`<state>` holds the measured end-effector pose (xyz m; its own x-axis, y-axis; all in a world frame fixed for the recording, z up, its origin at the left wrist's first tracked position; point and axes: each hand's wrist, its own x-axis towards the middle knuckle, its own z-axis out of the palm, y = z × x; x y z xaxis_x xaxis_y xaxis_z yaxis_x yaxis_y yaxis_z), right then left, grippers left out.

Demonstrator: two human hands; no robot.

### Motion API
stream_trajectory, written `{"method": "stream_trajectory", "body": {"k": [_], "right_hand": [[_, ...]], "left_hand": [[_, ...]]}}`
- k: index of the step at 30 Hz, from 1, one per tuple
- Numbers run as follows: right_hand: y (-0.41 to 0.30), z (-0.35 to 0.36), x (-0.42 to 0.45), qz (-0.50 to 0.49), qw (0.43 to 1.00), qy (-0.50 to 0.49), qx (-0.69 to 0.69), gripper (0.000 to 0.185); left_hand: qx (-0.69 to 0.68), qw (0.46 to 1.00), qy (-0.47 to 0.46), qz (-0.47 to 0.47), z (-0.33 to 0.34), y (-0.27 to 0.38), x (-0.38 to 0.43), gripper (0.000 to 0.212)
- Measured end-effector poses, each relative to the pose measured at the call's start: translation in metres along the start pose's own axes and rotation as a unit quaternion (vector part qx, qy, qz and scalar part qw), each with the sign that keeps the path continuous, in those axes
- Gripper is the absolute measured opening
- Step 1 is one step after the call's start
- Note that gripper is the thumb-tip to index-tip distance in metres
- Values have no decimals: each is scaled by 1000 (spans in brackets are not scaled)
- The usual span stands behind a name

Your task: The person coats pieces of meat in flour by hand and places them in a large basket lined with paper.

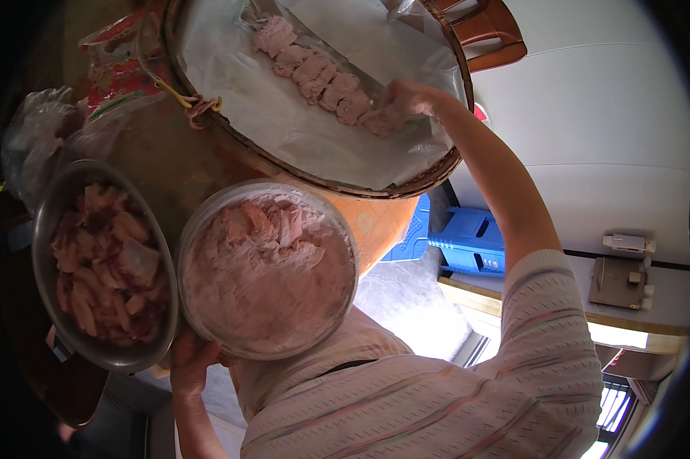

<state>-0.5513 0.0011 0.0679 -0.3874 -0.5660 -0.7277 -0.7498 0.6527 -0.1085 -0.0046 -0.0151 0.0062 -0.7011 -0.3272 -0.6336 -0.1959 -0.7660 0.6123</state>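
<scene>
A round woven basket tray (253, 150) lined with clear plastic sheeting bears a row of flour-coated meat pieces (316, 74). My right hand (408, 98) reaches over the tray's right part, its fingers at the row's lower end; whether they grip a piece is unclear. Nearer my body stands a round tub (351, 287) of pinkish flour, with several meat pieces (258, 224) lying partly coated at its far side. My left hand (194, 358) is at the tub's near left rim, its fingers partly hidden beneath the edge. Left of the tub, a metal bowl (171, 321) holds raw meat pieces (106, 264).
Crumpled clear plastic bags (37, 129) and a red printed bag (121, 69) lie at the left. A cord is tied to the tray's rim. Blue plastic stools (474, 241) stand beyond the table edge (379, 224), and a brown chair (497, 34) is at the upper right.
</scene>
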Motion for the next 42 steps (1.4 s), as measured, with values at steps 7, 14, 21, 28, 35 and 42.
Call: {"method": "stream_trajectory", "body": {"k": [7,14,21,28,35,42], "right_hand": [[10,1,18,-103,992,68,24,27],[22,4,7,-95,982,131,100,35],[-112,14,-145,-140,929,296,172,22],[-164,197,-165,-210,932,254,151,25],[-166,238,-151,21,946,257,198,34],[-166,225,-172,36,931,327,159,29]], "left_hand": [[-8,1000,0,5,-1,1,0,42],[20,1000,4,-9,-6,-1,2,42],[18,996,-28,-82,-14,8,-3,47],[8,997,-61,-55,-7,12,2,40],[27,993,-109,-38,-12,14,8,37],[53,991,-124,-25,-15,10,12,37]]}}
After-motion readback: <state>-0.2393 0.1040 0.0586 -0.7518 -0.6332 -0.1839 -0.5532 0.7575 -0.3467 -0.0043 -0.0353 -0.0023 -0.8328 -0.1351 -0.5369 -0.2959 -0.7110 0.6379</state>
